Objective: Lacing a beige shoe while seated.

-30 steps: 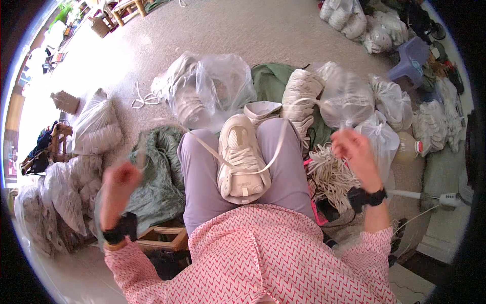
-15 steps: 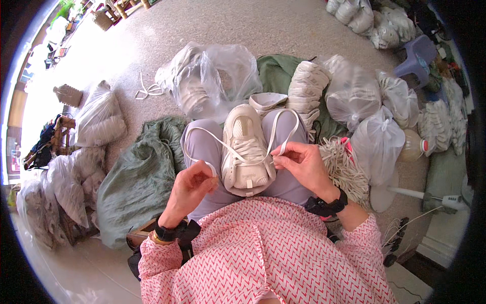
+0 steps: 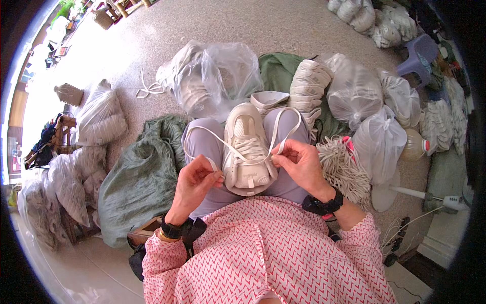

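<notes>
An off-white sneaker upper (image 3: pixel 244 126) rests on my lap between my thighs, toe pointing away and heel tab toward me. Its white shoelace (image 3: pixel 250 148) is threaded in a criss-cross up the front, and the two ends loop out to either side. Beside the shoe's heel, my left hand (image 3: pixel 196 182) is closed, thumb and fingers pinching the left lace end. On the opposite side, my right hand (image 3: pixel 302 164) pinches the right lace end close to the shoe's collar. The exact lace tips are hidden by my fingers.
Ahead lie a stack of nested uppers (image 3: pixel 308 86), a single upper (image 3: pixel 269 100) and a clear bag of uppers (image 3: pixel 223 76). To the right are a bundle of laces (image 3: pixel 341 169), more bags (image 3: pixel 378 142) and a purple stool (image 3: pixel 419 57). Green cloth (image 3: pixel 136 187) lies left.
My left hand has moved slightly right and up, closer to the shoe's heel. My right hand stays nearly in place, still on its lace end.
</notes>
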The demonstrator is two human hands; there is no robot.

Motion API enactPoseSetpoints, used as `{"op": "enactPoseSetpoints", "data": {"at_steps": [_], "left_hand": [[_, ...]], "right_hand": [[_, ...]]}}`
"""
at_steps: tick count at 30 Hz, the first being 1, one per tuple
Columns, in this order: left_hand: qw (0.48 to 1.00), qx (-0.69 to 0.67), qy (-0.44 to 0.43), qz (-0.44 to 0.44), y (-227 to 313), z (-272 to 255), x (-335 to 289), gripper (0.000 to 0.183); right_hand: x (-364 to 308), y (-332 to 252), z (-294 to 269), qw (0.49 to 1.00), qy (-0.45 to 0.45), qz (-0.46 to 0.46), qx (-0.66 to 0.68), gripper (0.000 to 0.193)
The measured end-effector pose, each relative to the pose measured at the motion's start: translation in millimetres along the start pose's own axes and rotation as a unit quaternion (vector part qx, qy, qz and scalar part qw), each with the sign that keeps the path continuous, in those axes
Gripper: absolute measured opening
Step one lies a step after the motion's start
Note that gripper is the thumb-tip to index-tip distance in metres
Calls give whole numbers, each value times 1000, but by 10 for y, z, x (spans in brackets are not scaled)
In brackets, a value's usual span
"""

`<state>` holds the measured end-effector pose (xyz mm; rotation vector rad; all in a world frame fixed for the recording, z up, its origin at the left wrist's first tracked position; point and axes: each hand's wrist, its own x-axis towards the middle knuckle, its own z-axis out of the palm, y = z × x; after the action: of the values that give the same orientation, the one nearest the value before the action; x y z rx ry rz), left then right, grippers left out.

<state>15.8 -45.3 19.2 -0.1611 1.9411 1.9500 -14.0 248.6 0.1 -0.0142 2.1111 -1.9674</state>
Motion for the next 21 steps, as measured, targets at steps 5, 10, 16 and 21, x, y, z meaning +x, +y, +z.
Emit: {"op": "enactPoseSetpoints", "data": {"at_steps": [5,10,16,21], "left_hand": [[1000,0,11,0,-14,14,-9,14],[998,-56,12,31,-43,108,42,13],[996,-60,25,67,-113,196,101,12],[997,-9,29,76,-122,195,112,14]], "right_hand": [[-10,-147,63,994,-5,-37,-102,6],[17,-95,66,993,14,-29,-112,12],[-19,-123,86,980,59,-88,-168,17],[-43,-124,69,955,49,-180,-229,15]]}}
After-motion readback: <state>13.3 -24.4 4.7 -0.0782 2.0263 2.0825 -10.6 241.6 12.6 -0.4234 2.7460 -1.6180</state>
